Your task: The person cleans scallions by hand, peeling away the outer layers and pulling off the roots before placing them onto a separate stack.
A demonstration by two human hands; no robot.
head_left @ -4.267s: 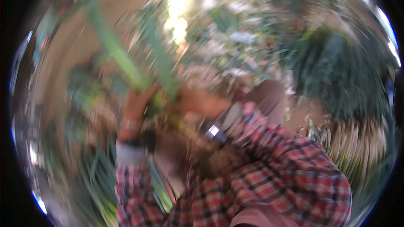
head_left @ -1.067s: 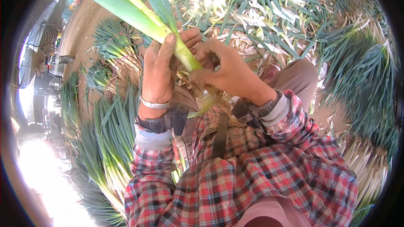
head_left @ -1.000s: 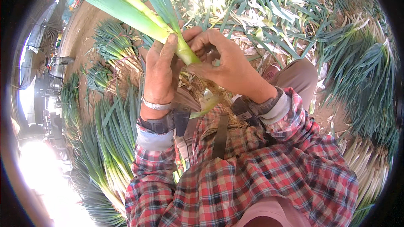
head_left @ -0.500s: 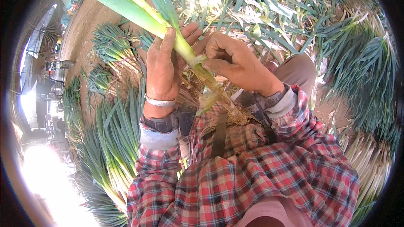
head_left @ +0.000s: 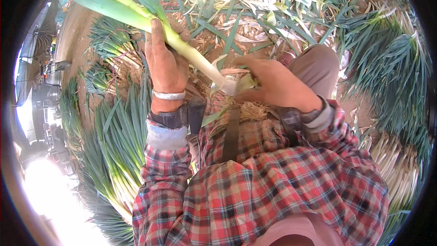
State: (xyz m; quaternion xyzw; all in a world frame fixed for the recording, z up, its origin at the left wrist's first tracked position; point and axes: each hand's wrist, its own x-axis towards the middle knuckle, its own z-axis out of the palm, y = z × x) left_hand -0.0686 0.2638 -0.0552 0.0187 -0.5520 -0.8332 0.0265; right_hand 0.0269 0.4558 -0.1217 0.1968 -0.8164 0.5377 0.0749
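Note:
A thick green onion (head_left: 198, 58) lies slantwise in front of me, its green leaves toward the upper left and its white shank toward my lap. My left hand (head_left: 166, 66) is closed round it where the leaves meet the shank. At the lower end, my right hand (head_left: 284, 84), somewhat blurred, pinches a loose strip of outer skin (head_left: 246, 82) that has come off the smooth white stalk. Stringy roots (head_left: 255, 110) show below the right hand, and a torn green piece hangs beside them.
Loose peeled leaves (head_left: 277, 0) cover the ground ahead. Tied green onion bundles (head_left: 111, 41) lie at the far left, with more green onions (head_left: 120, 141) by my left arm. Large heaps (head_left: 387, 73) lie to the right. My bent knee (head_left: 316, 66) is beyond the right hand.
My right hand has moved down and right along the stalk, pulling the skin away and baring white shank. The left hand and onion have shifted slightly left.

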